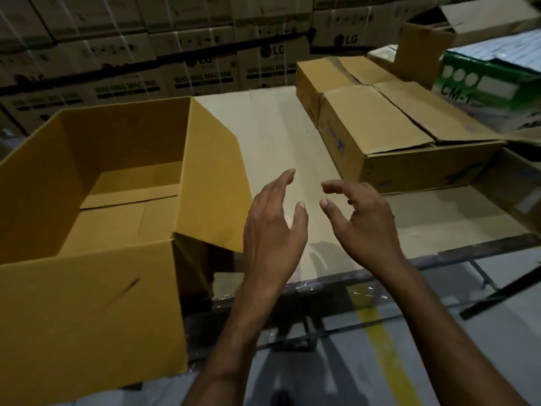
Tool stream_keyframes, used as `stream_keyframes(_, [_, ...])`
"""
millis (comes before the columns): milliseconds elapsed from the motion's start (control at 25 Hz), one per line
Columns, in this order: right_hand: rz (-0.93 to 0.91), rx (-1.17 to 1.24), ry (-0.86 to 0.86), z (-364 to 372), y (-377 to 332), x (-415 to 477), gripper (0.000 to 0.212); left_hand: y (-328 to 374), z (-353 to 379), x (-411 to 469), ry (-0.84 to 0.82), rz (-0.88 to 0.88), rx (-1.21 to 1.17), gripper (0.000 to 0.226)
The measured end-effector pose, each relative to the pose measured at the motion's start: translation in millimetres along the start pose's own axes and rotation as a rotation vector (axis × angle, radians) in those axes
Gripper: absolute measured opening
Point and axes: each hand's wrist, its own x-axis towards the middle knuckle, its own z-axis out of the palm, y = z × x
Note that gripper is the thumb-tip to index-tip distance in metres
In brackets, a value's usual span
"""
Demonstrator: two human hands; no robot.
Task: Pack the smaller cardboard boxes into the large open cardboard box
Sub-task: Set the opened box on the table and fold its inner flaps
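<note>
hands [273, 227] [361, 222] bare, empty | large box [87, 303] smooth cardboard, rectangular, open

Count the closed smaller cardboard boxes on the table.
2: the nearer box to the right of both hands, the farther box touching behind it. Others may be hidden off to the right.

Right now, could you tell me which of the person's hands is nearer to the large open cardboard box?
Left. The left hand hovers just beside the right flap of the large open cardboard box, while the right hand is farther right, over the table. Both are empty.
</note>
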Motion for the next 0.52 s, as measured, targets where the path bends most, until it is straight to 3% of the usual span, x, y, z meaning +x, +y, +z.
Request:
stream_keyframes(280, [0.025,-0.092,0.058,-27,75,72,0.027,0,105,82,-0.166,-0.076,-0.31,0.048])
stream_keyframes(520, [0.182,-0.17,0.172,-66,178,161,0.023,22,188,147,-0.33,-0.118,-0.339,0.058])
